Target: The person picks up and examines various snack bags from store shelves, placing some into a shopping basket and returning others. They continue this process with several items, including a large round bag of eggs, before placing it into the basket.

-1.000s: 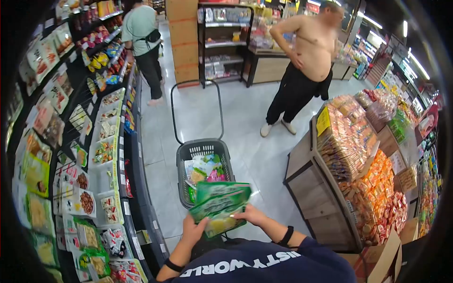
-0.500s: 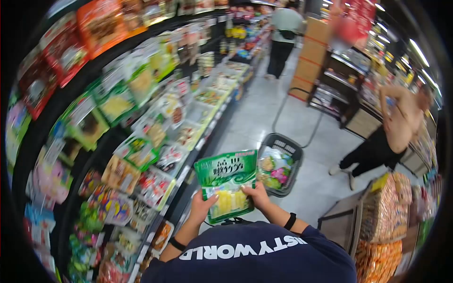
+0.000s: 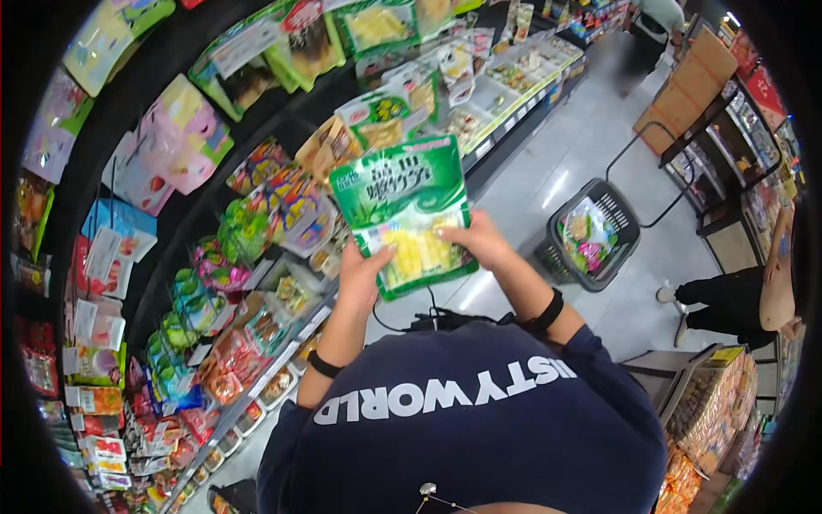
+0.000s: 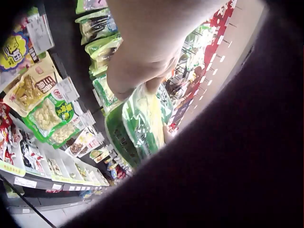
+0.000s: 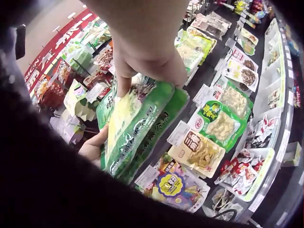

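Both my hands hold a green food pouch (image 3: 402,184) by its two sides in front of my chest. Pale yellow pieces show through its clear lower window. My left hand (image 3: 360,272) grips the left edge, thumb on the front. On the opposite edge, my right hand (image 3: 485,243) grips it the same way. In the right wrist view, a second green edge (image 5: 164,126) lies directly behind the front pouch (image 5: 137,126), like two pouches stacked. The left wrist view shows the pouch (image 4: 137,123) beneath my left hand (image 4: 142,61).
Shelves hold hanging snack packets (image 3: 184,137) and white trays (image 3: 514,77) on my left. A dark shopping basket (image 3: 618,257) with several packets stands on the floor to the right, its handle upright. Beyond it is a person in black trousers (image 3: 728,300); a snack display (image 3: 715,403) is nearer.
My view has turned left toward the shelves, so the basket and display appear farther right. The pouch, blurred and over the basket at first, is now higher in view and in front of the shelf.
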Demonstrator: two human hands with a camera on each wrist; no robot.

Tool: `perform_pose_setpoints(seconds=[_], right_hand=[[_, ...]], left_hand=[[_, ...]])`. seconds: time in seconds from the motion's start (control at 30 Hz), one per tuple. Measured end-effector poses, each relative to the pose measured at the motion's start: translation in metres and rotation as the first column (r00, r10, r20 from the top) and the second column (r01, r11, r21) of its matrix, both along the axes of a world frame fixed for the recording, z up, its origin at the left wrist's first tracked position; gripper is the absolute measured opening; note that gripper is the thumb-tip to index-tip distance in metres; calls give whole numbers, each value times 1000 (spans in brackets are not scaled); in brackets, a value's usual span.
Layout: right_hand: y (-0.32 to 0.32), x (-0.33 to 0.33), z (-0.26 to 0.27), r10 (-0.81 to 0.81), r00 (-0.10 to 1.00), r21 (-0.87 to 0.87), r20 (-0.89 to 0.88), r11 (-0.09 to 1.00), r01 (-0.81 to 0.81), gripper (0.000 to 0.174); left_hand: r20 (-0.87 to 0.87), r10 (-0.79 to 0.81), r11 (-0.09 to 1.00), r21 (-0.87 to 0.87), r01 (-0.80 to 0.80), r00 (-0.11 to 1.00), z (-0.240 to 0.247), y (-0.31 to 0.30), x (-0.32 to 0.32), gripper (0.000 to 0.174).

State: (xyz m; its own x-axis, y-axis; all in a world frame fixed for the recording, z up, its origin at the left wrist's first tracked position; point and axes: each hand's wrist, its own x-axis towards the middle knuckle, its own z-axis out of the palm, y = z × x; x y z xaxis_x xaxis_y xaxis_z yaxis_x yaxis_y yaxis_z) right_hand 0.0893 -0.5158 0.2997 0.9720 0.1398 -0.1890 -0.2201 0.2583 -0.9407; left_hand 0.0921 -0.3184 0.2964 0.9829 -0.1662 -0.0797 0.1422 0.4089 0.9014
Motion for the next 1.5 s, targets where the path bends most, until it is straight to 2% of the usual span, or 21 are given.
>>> perform_pose_setpoints(seconds=[0.07, 0.17, 0.23, 0.27, 0.3, 0.33, 0.37, 0.4, 0.47, 0.63, 0.67, 0.77, 0.9, 1.1, 1.23, 1.27, 1.33, 1.4, 1.43, 1.47, 1.5], right_hand=[[17, 4, -7, -1, 1000, 26, 12, 1000, 1, 22], [29, 4, -4, 5, 997, -12, 83, 1000, -4, 22], [26, 12, -3, 59, 984, -187, 169, 982, -27, 21], [21, 15, -2, 63, 982, -185, 179, 982, -29, 21], [15, 19, 2, 112, 968, -368, 225, 929, -22, 22], [9, 25, 7, 165, 950, -537, 265, 844, 4, 22], [4, 30, 17, 167, 935, -582, 314, 811, 51, 19], [-3, 39, 17, 158, 934, -549, 319, 835, 46, 20], [-21, 61, 16, 123, 945, -439, 305, 898, 25, 22], [-80, 148, 18, 186, 914, -470, 360, 883, 6, 23], [-92, 169, 23, 220, 920, -505, 325, 863, -28, 24], [-118, 230, 39, 246, 870, -452, 427, 892, -30, 24], [-144, 309, 56, 268, 874, -364, 406, 924, -114, 26], [-165, 368, 89, 333, 790, -374, 515, 917, -142, 28], [-157, 393, 85, 382, 770, -267, 511, 922, -280, 30], [-155, 396, 86, 391, 748, -203, 536, 920, -335, 30], [-158, 400, 96, 422, 725, -245, 545, 907, -343, 29], [-159, 396, 111, 354, 784, -405, 510, 903, -145, 26], [-156, 404, 104, 277, 783, -368, 557, 927, -67, 26], [-156, 416, 97, 303, 803, -309, 513, 938, -157, 29], [-156, 424, 87, 252, 815, -203, 522, 965, -168, 37]], left_hand=[[19, -32, 999, 18, 32, 999, 2, 19, 5, 51], [177, 84, 994, 56, -96, 981, 23, 32, 20, 61], [646, 328, 893, 26, -449, 689, 53, 32, 34, 60], [654, 329, 891, 24, -454, 681, 67, 35, 40, 60], [793, 110, 748, 330, -575, 599, 81, 40, 48, 56], [828, -149, 478, 538, -694, 540, 91, 40, 59, 52], [779, -255, 444, 620, -646, 572, 96, 34, 70, 33], [794, -253, 441, 603, -664, 553, 102, 27, 81, 33], [473, -294, 378, 856, -353, 831, 112, 7, 99, 19], [667, -324, 417, 737, -531, 671, 119, -54, 167, 14], [673, -309, 406, 733, -546, 672, 120, -65, 186, 14], [584, -136, 625, 678, -388, 801, 131, -91, 245, 13], [709, -75, 539, 621, -570, 701, 154, -122, 310, 14], [917, 29, 156, 389, -908, 398, 180, -153, 331, 19], [942, 23, 116, 331, -936, 336, 181, -148, 347, 15], [940, 63, 174, 321, -931, 336, 180, -144, 351, 12], [947, 7, 84, 319, -944, 320, 187, -142, 351, 13], [977, -82, 85, 202, -976, 195, 195, -144, 354, 18], [970, -26, 105, 243, -964, 241, 208, -163, 334, 19], [944, 42, 281, 303, -911, 327, 205, -156, 347, 17], [929, 98, 341, 307, -889, 358, 205, -162, 347, 16]])
